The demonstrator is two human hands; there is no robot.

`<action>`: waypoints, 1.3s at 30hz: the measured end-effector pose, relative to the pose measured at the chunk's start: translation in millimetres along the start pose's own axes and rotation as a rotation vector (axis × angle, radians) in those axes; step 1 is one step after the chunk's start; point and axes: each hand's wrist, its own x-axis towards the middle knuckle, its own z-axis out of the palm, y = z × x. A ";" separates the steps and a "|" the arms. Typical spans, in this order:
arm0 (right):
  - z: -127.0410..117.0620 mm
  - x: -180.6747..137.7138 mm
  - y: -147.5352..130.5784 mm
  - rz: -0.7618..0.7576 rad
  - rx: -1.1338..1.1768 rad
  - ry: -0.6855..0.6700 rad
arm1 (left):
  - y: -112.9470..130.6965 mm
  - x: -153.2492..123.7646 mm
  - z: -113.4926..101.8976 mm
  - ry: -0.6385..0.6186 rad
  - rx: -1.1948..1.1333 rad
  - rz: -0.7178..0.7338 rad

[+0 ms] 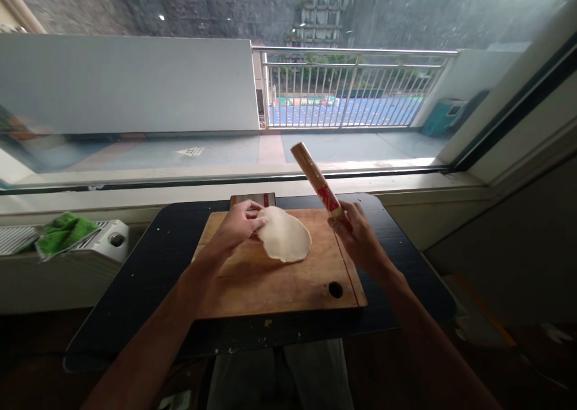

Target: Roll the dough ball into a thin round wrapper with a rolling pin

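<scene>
A thin, pale, roughly round sheet of dough (pixel 288 237) hangs slightly lifted over a wooden cutting board (pixel 279 290). My left hand (pixel 243 220) pinches the dough at its upper left edge. In my right hand (pixel 356 232) is a wooden rolling pin (pixel 311 169) with a red printed wrapper, gripped near its lower end and tilted up to the left. The pin is clear of the dough, above the board's right side. Part of the pin's lower end is hidden by my fingers.
The board lies on a black table (pixel 139 278), with a flat box-like item (pixel 265 199) behind it. A green cloth (pixel 67 232) rests on a white radiator (pixel 103 241) at left. Beyond the table are a windowsill (pixel 198 195) and a large window. The board has a round hole (pixel 335 290).
</scene>
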 end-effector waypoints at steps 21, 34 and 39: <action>48.8 -6.0 -41.1 -0.284 -0.350 -0.560 | -49.5 -21.3 -13.4 0.184 0.822 0.524; 90.3 2.1 -38.5 -0.028 -0.633 -0.315 | -81.9 -7.6 -0.8 0.352 1.056 0.585; 94.9 30.1 -34.5 0.036 -0.593 -0.352 | -84.1 24.1 -10.2 0.355 1.016 0.610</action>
